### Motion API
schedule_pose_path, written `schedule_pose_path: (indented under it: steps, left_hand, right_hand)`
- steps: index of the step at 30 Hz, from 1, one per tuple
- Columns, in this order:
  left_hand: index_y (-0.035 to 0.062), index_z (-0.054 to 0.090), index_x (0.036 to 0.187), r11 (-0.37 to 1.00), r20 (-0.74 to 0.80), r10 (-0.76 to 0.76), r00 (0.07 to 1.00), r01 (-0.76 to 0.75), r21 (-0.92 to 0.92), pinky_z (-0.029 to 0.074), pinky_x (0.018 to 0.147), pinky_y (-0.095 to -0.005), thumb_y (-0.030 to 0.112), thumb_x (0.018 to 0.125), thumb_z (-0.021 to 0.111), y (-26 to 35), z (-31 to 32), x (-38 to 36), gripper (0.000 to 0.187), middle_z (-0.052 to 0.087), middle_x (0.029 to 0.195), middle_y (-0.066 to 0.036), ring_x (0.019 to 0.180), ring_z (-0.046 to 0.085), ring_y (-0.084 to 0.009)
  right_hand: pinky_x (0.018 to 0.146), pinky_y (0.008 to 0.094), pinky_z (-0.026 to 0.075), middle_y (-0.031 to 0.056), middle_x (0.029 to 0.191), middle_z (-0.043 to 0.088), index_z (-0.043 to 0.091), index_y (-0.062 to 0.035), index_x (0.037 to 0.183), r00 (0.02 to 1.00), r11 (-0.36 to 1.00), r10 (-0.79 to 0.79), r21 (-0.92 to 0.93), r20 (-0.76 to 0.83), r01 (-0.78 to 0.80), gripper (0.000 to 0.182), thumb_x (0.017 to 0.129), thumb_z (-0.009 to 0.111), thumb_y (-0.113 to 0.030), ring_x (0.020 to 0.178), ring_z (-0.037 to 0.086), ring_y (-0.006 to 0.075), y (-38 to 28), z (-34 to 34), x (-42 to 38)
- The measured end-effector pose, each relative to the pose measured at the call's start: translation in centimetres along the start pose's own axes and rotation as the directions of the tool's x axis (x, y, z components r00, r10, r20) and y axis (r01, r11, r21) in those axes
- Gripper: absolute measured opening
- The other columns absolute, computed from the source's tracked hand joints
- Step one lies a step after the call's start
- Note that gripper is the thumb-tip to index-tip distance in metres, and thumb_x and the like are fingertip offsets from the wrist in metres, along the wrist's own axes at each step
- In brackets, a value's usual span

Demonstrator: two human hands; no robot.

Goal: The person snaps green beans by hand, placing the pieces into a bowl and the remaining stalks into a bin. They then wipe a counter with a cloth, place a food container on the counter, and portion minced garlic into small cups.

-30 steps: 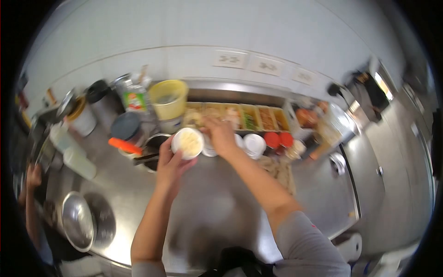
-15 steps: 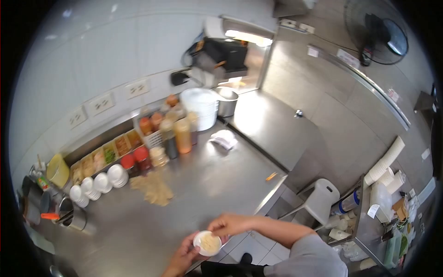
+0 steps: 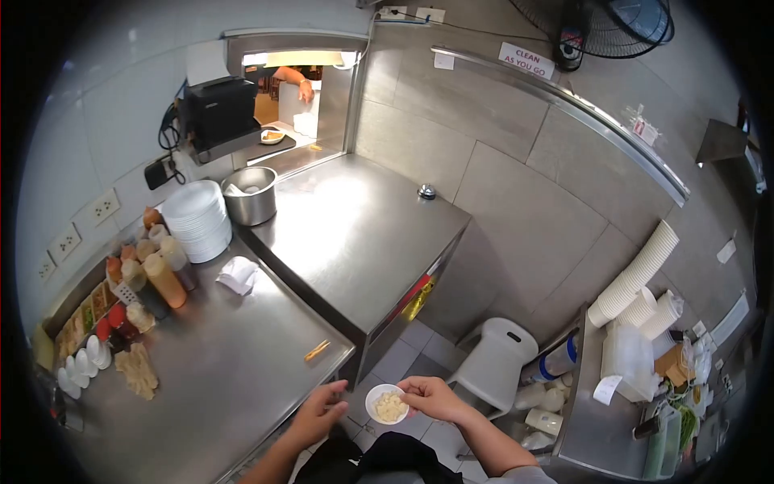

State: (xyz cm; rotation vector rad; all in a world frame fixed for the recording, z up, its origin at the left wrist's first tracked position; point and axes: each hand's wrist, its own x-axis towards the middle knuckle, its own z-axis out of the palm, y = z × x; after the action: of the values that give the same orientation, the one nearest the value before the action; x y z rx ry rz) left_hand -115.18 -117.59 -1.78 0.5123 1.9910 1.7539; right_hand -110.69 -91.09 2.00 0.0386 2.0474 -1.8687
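Observation:
A small white bowl (image 3: 387, 404) with pale chopped pieces in it is held at its right rim by my right hand (image 3: 431, 399), low in front of my body. Just left of the bowl, my left hand (image 3: 319, 411) is apart from it, with fingers spread and nothing in them. Both hands are near the front edge of the steel counter (image 3: 234, 355). On that counter lie a tan cloth (image 3: 137, 370), a folded white cloth (image 3: 238, 275) and a small orange item (image 3: 317, 350).
White plates (image 3: 196, 219) are stacked beside a steel pot (image 3: 251, 196) and sauce bottles (image 3: 164, 279). A grey stool (image 3: 493, 367) stands ahead right. Stacked cups (image 3: 637, 274) are at far right. Another person's hand (image 3: 305, 90) shows through the pass window.
The view has turned to the right. My left hand has let go of the bowl, and my right hand now grips its rim. The bowl is now past the counter's edge.

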Motion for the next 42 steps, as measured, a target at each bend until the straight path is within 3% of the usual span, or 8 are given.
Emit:
schedule_pose_path:
  steps: [3, 10, 15, 22, 26, 29, 32, 42]
  left_hand:
    - [0.0068, 0.049, 0.123, 0.982, -0.125, -0.092, 0.988, 0.069, -0.176, 0.047, 0.082, -0.0304, 0.011, 0.086, 0.057, 0.2, -1.1, 4.8, 0.038, 0.053, 0.112, -0.008, 0.095, 0.054, -0.0167]
    - [0.0048, 0.052, 0.118, 0.992, -0.35, 0.124, 0.928, -0.109, 0.063, 0.048, 0.076, -0.0285, 0.009, 0.085, 0.058, -1.0, -5.4, 21.3, 0.034, 0.055, 0.107, -0.008, 0.092, 0.055, -0.015]
    - [0.0038, 0.052, 0.116, 0.999, -0.335, 0.05, 0.941, -0.052, 0.004, 0.048, 0.079, -0.0303, 0.01, 0.085, 0.057, 2.7, -4.5, 30.4, 0.032, 0.054, 0.111, -0.011, 0.097, 0.056, -0.0186]
    - [0.0038, 0.053, 0.115, 0.997, -0.526, 0.03, 0.85, 0.013, 0.078, 0.048, 0.08, -0.0304, 0.01, 0.084, 0.058, 1.5, -4.4, 37.7, 0.032, 0.055, 0.109, -0.012, 0.093, 0.058, -0.0191]
    - [0.004, 0.056, 0.109, 0.998, -0.792, -0.045, 0.609, 0.066, -0.007, 0.048, 0.077, -0.0305, 0.009, 0.083, 0.058, -2.3, -2.3, 39.4, 0.027, 0.059, 0.099, -0.011, 0.084, 0.06, -0.0194]
    - [0.0057, 0.059, 0.099, 0.944, -0.926, 0.087, 0.367, 0.267, 0.195, 0.045, 0.069, -0.0328, 0.009, 0.081, 0.058, -0.6, 1.0, 40.9, 0.019, 0.061, 0.085, -0.008, 0.077, 0.059, -0.022]
    - [0.0069, 0.06, 0.099, 0.754, -0.877, 0.327, 0.351, 0.462, 0.467, 0.043, 0.069, -0.0359, 0.015, 0.081, 0.06, 0.1, 2.0, 42.4, 0.019, 0.06, 0.082, -0.008, 0.075, 0.056, -0.0252]
    - [0.0107, 0.063, 0.091, 0.751, -0.983, 0.045, 0.175, 0.643, 0.149, 0.044, 0.056, -0.0289, 0.023, 0.079, 0.065, 1.3, 1.1, 44.4, 0.017, 0.057, 0.069, -0.002, 0.059, 0.056, -0.0167]
  right_hand:
    - [0.059, 0.0212, 0.048, 0.0021, 0.072, 0.061, 0.058, 0.0015, 0.107, 0.996, 0.998, -0.034, -0.05, -0.079, 0.03, 0.022, 0.089, 0.053, -0.01, 0.063, 0.057, 0.0055, -0.2, -4.6, 3.4]
    - [0.055, 0.0223, 0.044, 0.0011, 0.067, 0.06, 0.06, -0.0012, 0.103, 0.963, 0.95, -0.147, -0.304, -0.224, 0.074, 0.021, 0.084, 0.054, -0.008, 0.059, 0.055, 0.0062, -3.6, -17.6, 14.2]
    - [0.054, 0.0236, 0.045, 0.0048, 0.067, 0.06, 0.061, 0.0004, 0.101, 0.937, 0.864, -0.155, -0.502, -0.313, -0.025, 0.022, 0.082, 0.055, -0.009, 0.058, 0.055, 0.0076, -5.7, -25.4, 20.0]
    - [0.057, 0.0249, 0.052, 0.0046, 0.072, 0.062, 0.063, 0.0005, 0.101, 0.994, 0.778, -0.105, -0.625, -0.018, 0.071, 0.021, 0.085, 0.055, -0.01, 0.063, 0.06, 0.0097, -9.5, -34.5, 36.4]
    - [0.052, 0.025, 0.052, 0.0069, 0.07, 0.063, 0.062, 0.0012, 0.1, 0.982, 0.804, -0.128, -0.565, 0.142, 0.186, 0.021, 0.084, 0.055, -0.009, 0.057, 0.06, 0.0117, -12.0, -38.3, 49.8]
    - [0.047, 0.0267, 0.051, 0.0099, 0.068, 0.062, 0.061, 0.0024, 0.099, 0.977, 0.865, -0.096, -0.468, 0.193, 0.178, 0.021, 0.082, 0.054, -0.008, 0.053, 0.061, 0.0147, -14.2, -38.7, 60.0]
    - [0.045, 0.0295, 0.053, 0.0132, 0.072, 0.062, 0.059, 0.0033, 0.098, 0.987, 0.934, -0.075, -0.335, 0.145, 0.121, 0.02, 0.081, 0.05, -0.004, 0.055, 0.063, 0.0184, -15.3, -37.1, 70.1]
    - [0.049, 0.037, 0.057, 0.0173, 0.089, 0.061, 0.05, 0.0014, 0.1, 0.96, 0.978, -0.037, 0.188, -0.277, 0.092, 0.021, 0.08, 0.043, 0.002, 0.06, 0.064, 0.0254, -17.3, -24.5, 92.6]
